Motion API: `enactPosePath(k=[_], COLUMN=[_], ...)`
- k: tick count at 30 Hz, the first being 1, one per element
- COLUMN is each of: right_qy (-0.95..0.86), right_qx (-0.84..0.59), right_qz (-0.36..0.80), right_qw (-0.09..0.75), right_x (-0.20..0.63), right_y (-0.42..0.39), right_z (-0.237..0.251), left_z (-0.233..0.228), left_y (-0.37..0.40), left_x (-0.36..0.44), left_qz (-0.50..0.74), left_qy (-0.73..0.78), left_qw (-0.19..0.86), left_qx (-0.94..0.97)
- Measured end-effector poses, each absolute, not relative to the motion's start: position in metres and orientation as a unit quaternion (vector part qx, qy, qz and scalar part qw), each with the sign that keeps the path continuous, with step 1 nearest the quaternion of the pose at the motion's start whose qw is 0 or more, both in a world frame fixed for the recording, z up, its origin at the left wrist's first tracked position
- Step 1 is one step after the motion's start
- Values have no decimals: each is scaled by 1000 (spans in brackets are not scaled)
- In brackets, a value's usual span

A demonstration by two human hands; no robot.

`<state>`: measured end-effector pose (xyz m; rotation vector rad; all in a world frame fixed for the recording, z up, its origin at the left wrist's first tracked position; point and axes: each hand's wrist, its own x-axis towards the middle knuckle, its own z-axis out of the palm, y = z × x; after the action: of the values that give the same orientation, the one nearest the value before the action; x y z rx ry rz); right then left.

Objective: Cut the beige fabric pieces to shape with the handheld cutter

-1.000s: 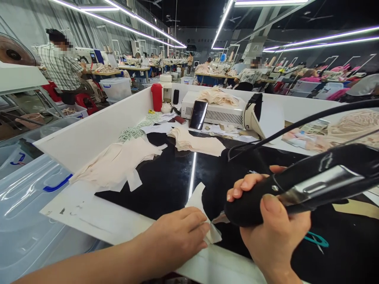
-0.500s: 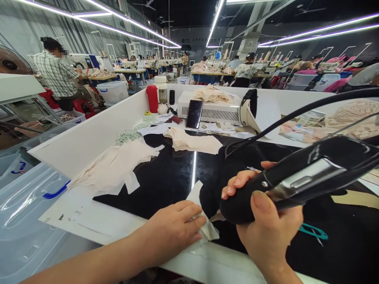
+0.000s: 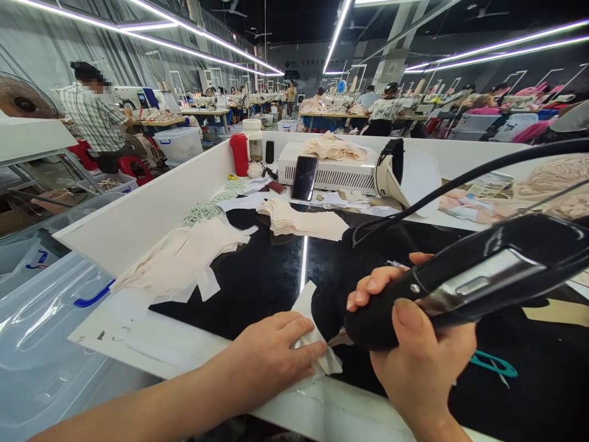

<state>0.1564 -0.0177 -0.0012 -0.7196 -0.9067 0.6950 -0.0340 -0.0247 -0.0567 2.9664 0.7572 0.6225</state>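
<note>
My left hand (image 3: 271, 355) lies flat on a small pale fabric piece (image 3: 309, 307) at the near edge of the black worktop (image 3: 267, 276), fingers pressing it down. My right hand (image 3: 414, 356) grips a black handheld tool (image 3: 464, 282) with a shiny body and a thick black cable (image 3: 460, 181) running off to the right. The tool's metal tip (image 3: 339, 336) touches the fabric just beside my left fingertips.
A stack of cream fabric pieces (image 3: 184, 258) lies left, another stack (image 3: 299, 222) further back. A white machine (image 3: 331, 172) with a phone (image 3: 304, 177) leaning on it, a red bottle (image 3: 240, 154) and teal snips (image 3: 494, 363) are on the bench. A clear bin (image 3: 41, 344) stands at left. Other people work behind.
Almost nothing differs; both hands keep their hold and the view shifts slightly, with the tool tip staying against the fabric.
</note>
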Motion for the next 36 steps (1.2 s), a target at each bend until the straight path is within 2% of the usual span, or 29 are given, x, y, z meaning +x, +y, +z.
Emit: enactPosePath(k=[19, 36], right_qy=[-391, -383], right_qx=[-331, -342], right_qz=[319, 309], right_qw=[797, 800], right_x=[151, 144], right_y=[-8, 4], right_z=[15, 13], left_z=[-59, -63], left_y=[-26, -25], left_x=[-29, -26], left_qz=[216, 237], left_qy=[254, 260], left_qw=[37, 20], left_qx=[942, 936])
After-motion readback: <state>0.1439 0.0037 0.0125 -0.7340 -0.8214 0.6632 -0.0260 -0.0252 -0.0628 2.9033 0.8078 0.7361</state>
